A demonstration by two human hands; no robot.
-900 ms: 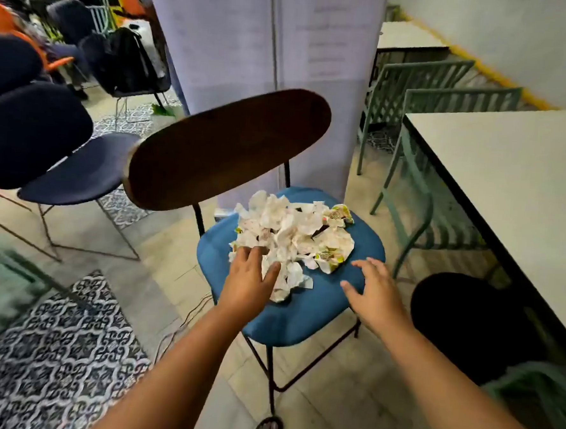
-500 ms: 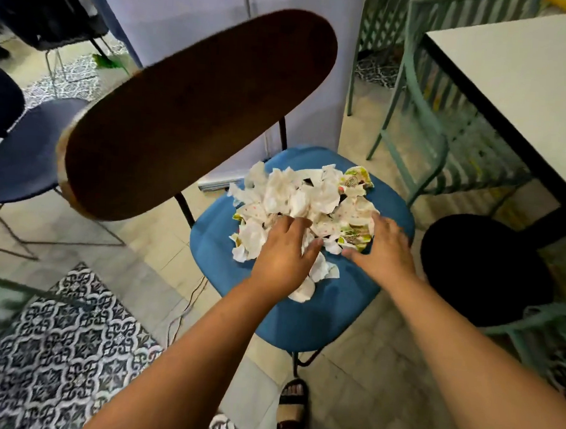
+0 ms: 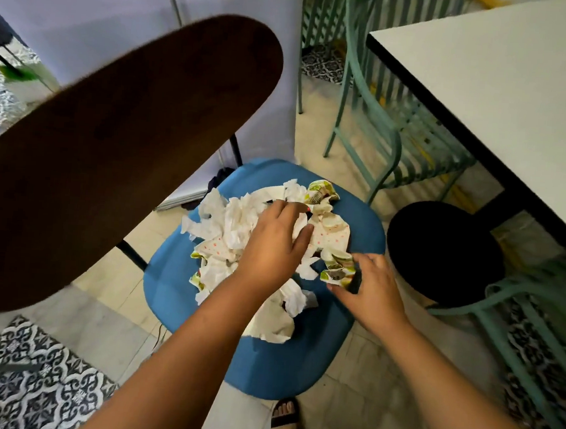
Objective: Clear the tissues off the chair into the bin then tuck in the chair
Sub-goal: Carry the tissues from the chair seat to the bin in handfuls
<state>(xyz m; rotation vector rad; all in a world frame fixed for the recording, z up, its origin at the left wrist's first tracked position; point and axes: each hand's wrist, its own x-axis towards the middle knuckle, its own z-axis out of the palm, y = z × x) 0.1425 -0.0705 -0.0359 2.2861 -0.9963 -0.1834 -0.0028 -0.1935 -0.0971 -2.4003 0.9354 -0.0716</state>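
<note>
Two bare hands work over the blue seat of the chair [image 3: 200, 352]. The right hand [image 3: 371, 291] pinches a crumpled printed tissue [image 3: 338, 267] between thumb and fingers. Just left of it, the left hand [image 3: 275, 243] lies palm down on the heap of tissues [image 3: 228, 224], fingers spread and bent into the paper. The heap covers the seat around and beyond both hands. Right of the right hand, apart from the chair, sits a round black bin [image 3: 438, 253]. Beyond that stand a white table [image 3: 501, 95] and green metal chairs [image 3: 373, 120].
</note>
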